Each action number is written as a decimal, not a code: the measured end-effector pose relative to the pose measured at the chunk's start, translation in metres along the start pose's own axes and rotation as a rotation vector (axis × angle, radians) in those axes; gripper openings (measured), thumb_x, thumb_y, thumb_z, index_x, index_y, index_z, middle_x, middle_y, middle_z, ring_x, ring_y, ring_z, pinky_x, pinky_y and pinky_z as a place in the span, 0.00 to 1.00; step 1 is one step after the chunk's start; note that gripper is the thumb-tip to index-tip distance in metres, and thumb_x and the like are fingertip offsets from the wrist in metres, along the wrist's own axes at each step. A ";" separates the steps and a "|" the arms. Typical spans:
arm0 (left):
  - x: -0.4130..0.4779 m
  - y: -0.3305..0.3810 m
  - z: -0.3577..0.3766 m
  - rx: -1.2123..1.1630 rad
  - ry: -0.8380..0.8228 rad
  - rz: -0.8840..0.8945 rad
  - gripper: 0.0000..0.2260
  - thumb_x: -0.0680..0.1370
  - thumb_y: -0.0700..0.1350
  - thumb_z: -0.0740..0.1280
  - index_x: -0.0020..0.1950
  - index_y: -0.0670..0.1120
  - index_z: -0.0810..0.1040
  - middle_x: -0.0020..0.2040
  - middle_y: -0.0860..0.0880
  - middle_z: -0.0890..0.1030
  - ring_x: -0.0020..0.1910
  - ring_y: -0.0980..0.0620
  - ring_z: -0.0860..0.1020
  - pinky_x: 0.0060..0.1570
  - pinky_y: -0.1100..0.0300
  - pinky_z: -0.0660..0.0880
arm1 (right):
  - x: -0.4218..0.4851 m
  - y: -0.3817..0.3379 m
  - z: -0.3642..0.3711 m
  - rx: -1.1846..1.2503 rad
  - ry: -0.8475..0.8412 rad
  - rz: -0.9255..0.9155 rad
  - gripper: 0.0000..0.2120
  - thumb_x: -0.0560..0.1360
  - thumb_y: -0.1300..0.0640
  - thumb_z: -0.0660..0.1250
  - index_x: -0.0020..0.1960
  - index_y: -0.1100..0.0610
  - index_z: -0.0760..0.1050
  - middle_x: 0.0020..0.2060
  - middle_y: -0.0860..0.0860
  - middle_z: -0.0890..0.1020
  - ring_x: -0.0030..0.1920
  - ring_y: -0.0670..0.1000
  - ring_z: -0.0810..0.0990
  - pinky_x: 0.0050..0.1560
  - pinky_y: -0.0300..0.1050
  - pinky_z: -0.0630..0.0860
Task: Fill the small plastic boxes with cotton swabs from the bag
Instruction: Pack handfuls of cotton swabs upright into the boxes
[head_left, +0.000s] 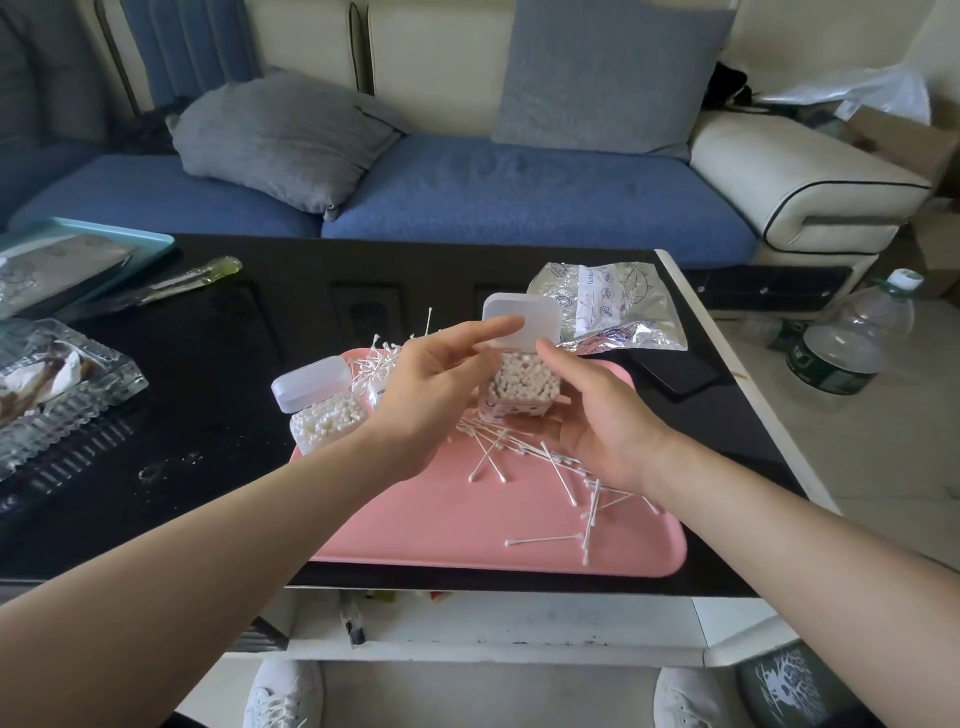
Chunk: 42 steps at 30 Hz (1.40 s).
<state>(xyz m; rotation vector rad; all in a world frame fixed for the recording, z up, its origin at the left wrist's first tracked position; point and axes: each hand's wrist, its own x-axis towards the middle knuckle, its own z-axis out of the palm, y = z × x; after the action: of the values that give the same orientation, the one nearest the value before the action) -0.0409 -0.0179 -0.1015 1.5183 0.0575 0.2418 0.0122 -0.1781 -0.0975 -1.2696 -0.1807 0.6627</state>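
At the left edge of the pink plastic tray (441, 530) on the glossy black table (208, 364), a small clear plastic box (324, 421) stands full of swabs with its lid up. The left forearm passes just beside it, so a careless sweep could likely tip it and scatter the load. The left hand (426, 400) reaches up and to the right with its grip spread: the fingers are nearly straight and the index fingertip rests on the white flip lid (522, 317) of a 2nd swab-packed box (522, 389) held above the tray. That box looks crammed to the brim, so pressing the lid down may trap or bend swab heads, or leave the lid unlatched. A hard push against a loose hold could also knock the box over. The right hand (597, 431) comes in from the lower right, palm up. Its grip cradles the box from beneath with curled fingers, the thumb raised against the right wall. Loose white cotton swabs (543, 540) lie near the tray's right rim and might roll off if it is nudged. The crinkled silver foil bag (618, 306) lies beyond on the table, flat and apparently spent.
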 end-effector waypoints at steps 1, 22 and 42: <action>0.001 -0.001 -0.001 0.012 -0.006 0.005 0.15 0.82 0.35 0.63 0.62 0.48 0.83 0.46 0.46 0.82 0.47 0.51 0.81 0.50 0.50 0.79 | -0.001 0.001 -0.001 -0.025 -0.014 -0.009 0.15 0.83 0.51 0.61 0.57 0.61 0.81 0.50 0.62 0.85 0.52 0.61 0.84 0.62 0.58 0.79; -0.004 -0.002 -0.023 0.212 -0.101 0.140 0.16 0.80 0.36 0.67 0.65 0.51 0.82 0.45 0.58 0.83 0.48 0.57 0.80 0.51 0.64 0.75 | 0.008 -0.006 0.001 0.053 -0.083 0.097 0.23 0.78 0.49 0.68 0.64 0.65 0.78 0.53 0.61 0.84 0.55 0.62 0.84 0.60 0.57 0.81; -0.030 -0.025 -0.015 0.696 -0.140 0.270 0.30 0.71 0.44 0.79 0.72 0.49 0.75 0.58 0.52 0.81 0.55 0.59 0.79 0.55 0.69 0.75 | 0.001 0.008 -0.007 -0.196 -0.077 0.185 0.25 0.70 0.50 0.72 0.61 0.65 0.79 0.56 0.64 0.84 0.55 0.63 0.84 0.54 0.58 0.82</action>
<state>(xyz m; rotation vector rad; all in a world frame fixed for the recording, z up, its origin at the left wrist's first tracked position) -0.0695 -0.0101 -0.1305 2.2360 -0.1963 0.3513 0.0135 -0.1828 -0.1071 -1.4616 -0.1971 0.8700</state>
